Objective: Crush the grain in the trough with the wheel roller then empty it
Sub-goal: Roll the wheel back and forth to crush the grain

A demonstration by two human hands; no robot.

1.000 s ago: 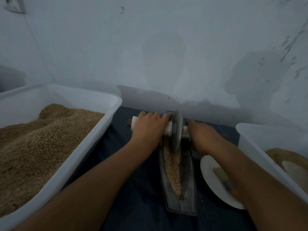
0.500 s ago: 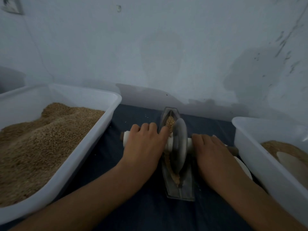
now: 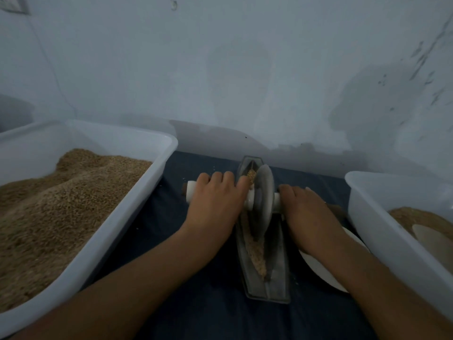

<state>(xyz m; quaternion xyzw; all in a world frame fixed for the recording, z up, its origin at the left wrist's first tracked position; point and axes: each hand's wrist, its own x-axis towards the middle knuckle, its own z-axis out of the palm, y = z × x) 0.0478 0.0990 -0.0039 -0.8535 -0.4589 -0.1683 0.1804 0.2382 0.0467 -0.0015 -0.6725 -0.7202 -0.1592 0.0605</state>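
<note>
You're gripping the roller (image 3: 263, 204) axle with left hand (image 3: 215, 200) and right hand (image 3: 306, 212), fingers curled; heavy, stiff wheel, loose grain (image 3: 256, 253) spilling easily.

Left hand (image 3: 215, 204) & right hand (image 3: 306, 212) grip white axle handles of grey disc wheel roller (image 3: 263, 204), standing in narrow grey metal trough (image 3: 278, 273) w/ tan crushed grain (image 3: 257, 256).

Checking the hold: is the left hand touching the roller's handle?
Touching. The head view shows the left hand laid over the white handle of the wheel roller, fingers wrapped over it.
</note>
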